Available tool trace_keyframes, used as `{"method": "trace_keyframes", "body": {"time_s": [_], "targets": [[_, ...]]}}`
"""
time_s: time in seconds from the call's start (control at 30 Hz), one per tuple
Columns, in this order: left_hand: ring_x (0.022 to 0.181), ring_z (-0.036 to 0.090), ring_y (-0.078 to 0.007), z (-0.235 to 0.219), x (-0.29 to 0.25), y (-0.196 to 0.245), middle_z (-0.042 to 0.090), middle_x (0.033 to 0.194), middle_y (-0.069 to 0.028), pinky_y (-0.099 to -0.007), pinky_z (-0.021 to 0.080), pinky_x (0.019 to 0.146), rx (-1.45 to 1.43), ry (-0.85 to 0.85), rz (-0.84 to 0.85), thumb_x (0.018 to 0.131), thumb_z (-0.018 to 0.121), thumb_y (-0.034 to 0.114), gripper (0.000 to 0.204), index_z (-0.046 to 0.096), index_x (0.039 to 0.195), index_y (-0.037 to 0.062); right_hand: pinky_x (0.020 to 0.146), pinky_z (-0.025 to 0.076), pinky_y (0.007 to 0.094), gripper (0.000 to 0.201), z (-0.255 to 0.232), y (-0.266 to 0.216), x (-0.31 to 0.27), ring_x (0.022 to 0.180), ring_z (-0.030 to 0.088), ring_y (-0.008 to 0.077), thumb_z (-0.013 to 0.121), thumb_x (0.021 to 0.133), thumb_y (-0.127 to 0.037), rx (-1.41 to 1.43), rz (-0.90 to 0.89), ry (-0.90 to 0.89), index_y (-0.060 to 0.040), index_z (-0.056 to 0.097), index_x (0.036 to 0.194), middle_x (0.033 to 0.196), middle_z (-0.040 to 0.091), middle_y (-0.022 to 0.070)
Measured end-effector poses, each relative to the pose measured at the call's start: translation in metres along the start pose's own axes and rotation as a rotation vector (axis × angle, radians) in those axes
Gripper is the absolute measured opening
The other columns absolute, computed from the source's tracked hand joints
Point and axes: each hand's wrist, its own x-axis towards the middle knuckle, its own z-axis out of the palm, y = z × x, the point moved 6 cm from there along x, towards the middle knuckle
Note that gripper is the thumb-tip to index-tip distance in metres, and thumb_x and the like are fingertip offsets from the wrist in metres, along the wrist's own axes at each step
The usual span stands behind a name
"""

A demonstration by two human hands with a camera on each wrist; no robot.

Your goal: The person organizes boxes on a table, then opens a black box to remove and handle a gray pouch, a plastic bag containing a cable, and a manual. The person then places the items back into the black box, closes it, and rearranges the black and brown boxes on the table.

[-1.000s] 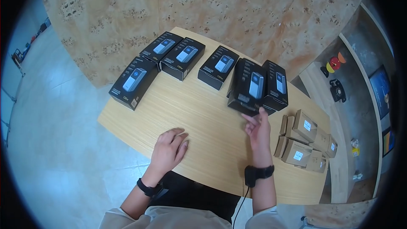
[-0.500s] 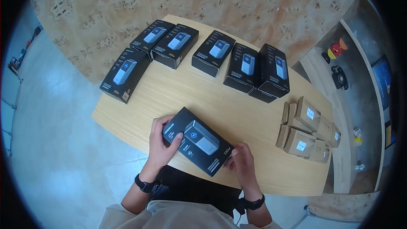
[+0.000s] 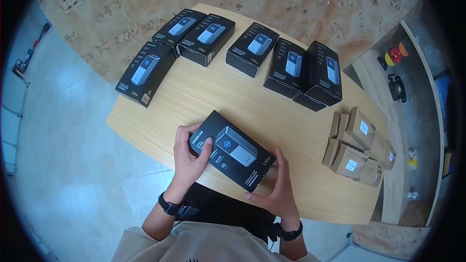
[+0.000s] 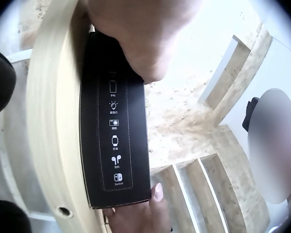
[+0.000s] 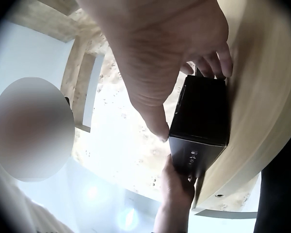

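Note:
A black box (image 3: pixel 235 151), printed with a grey device and "130W", is held slantwise close over the near part of the table. My left hand (image 3: pixel 190 162) grips its left end, thumb lying over the printed top. My right hand (image 3: pixel 282 191) spans the right end, thumb at the near corner and fingers at the far corner. In the left wrist view, a row of white icons runs along the side of the box (image 4: pixel 115 141). The right wrist view shows the dark end face of the box (image 5: pixel 199 111) between thumb and fingers.
Along the back of the wooden table (image 3: pixel 165 116) stand several matching black boxes (image 3: pixel 141 70), in a left group and a right group (image 3: pixel 286 68). A cluster of small brown cardboard boxes (image 3: pixel 350 160) sits at the right. Beyond it is a shelf with a black telephone (image 3: pixel 397 87).
A black box has come from the right group to the front, between both hands. In the last half second the right hand has spread its thumb and fingers across the box's end.

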Motion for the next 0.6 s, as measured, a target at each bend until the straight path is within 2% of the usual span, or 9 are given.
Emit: {"method": "trace_keyframes", "body": {"time_s": [0.27, 0.43, 0.6], "targets": [[0.099, 0.066, -0.0199, 0.002, 0.001, -0.005, 0.066, 0.107, -0.0120, -0.0327, 0.052, 0.090, -0.108, -0.027, -0.070, 0.095, 0.077, 0.012, 0.035, 0.060, 0.122, -0.0014, 0.115, 0.045, 0.0498, 0.119, 0.007, -0.001, -0.004, 0.140, 0.050, 0.0424, 0.099, 0.069, -0.030, -0.174, -0.016, 0.066, -0.0026, 0.029, 0.162, 0.152, 0.047, 0.0250], [0.099, 0.066, -0.0181, 0.005, 0.004, -0.002, 0.068, 0.106, -0.0119, -0.0318, 0.053, 0.089, -0.122, -0.038, -0.071, 0.096, 0.076, 0.011, 0.035, 0.058, 0.123, -0.0015, 0.107, 0.050, 0.0449, 0.116, 0.007, -0.002, -0.007, 0.131, 0.057, 0.0367, 0.101, 0.067, -0.027, -0.219, -0.026, 0.131, -0.0036, 0.035, 0.160, 0.144, 0.052, 0.0203], [0.098, 0.067, -0.0185, 0.005, 0.006, -0.001, 0.069, 0.105, -0.0117, -0.0322, 0.053, 0.090, -0.098, -0.059, -0.061, 0.096, 0.076, 0.011, 0.034, 0.058, 0.123, -0.0013, 0.107, 0.050, 0.0449, 0.117, 0.007, 0.000, -0.010, 0.131, 0.057, 0.0364, 0.101, 0.066, -0.028, -0.228, -0.032, 0.142, -0.0037, 0.035, 0.159, 0.144, 0.052, 0.0205]]}}
